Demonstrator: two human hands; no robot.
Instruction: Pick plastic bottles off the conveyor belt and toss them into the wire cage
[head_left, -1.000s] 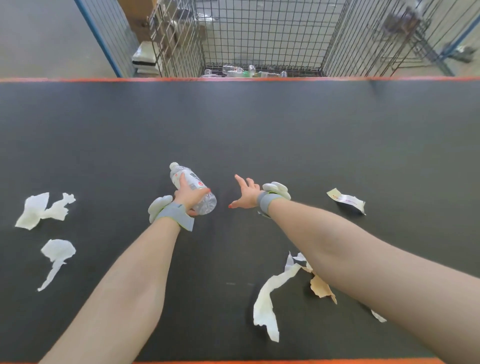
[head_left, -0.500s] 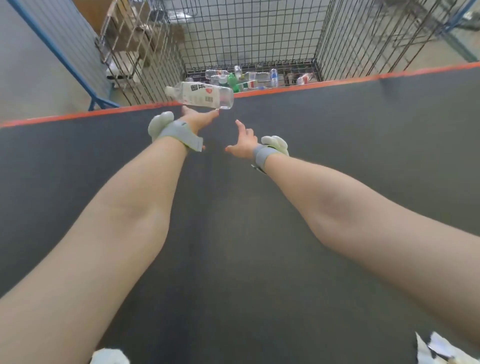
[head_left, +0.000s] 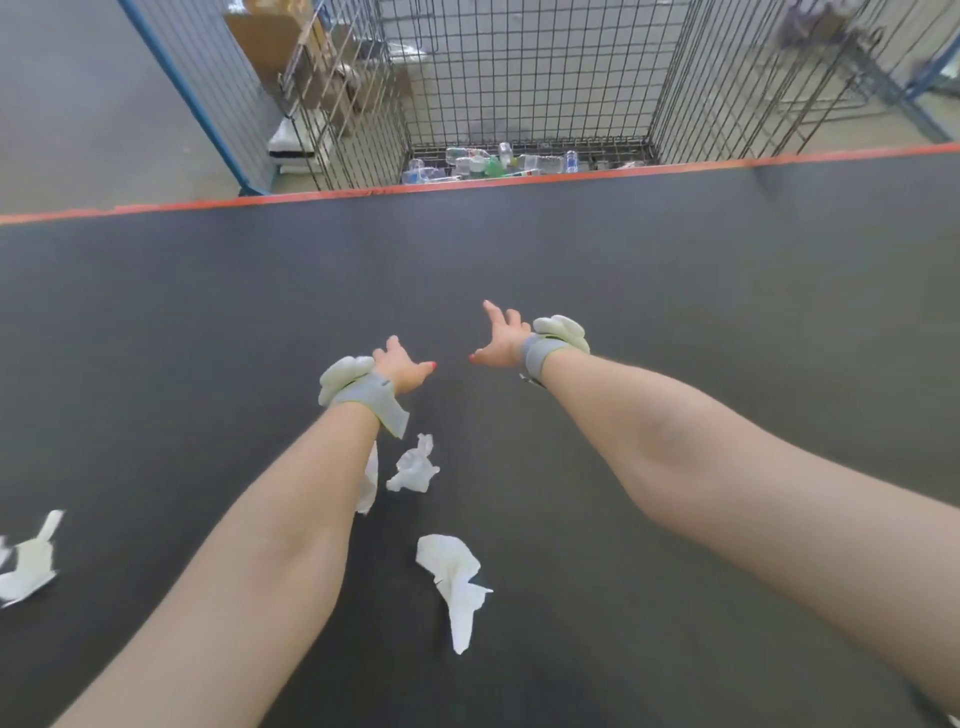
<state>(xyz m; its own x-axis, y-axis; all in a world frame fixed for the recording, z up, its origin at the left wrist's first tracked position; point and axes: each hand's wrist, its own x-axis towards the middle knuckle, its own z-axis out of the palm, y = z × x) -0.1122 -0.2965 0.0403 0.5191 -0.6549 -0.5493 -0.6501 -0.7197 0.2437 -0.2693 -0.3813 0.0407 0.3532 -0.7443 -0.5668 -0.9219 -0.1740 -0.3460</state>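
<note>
left hand (head_left: 402, 366), right hand (head_left: 501, 340): red nails | wrists: grey bands (head_left: 371, 397), white puffy pads (head_left: 343, 371)

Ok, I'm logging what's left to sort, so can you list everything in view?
conveyor belt: one, dark grey with orange far edge, fills most of the view
wire cage: one, dark wire, beyond the belt's far edge
plastic bottles: several, mostly clear, one green, on the cage floor; none on the belt
paper scraps: at least four, white, scattered on the near belt
mesh fence: one, blue frame, left of the cage
cardboard boxes: count unclear, brown, top left behind the mesh
wrist bands: two, grey with white pads, one per wrist
left hand: one, open and empty, over the belt
right hand: one, open and empty, over the belt
</note>
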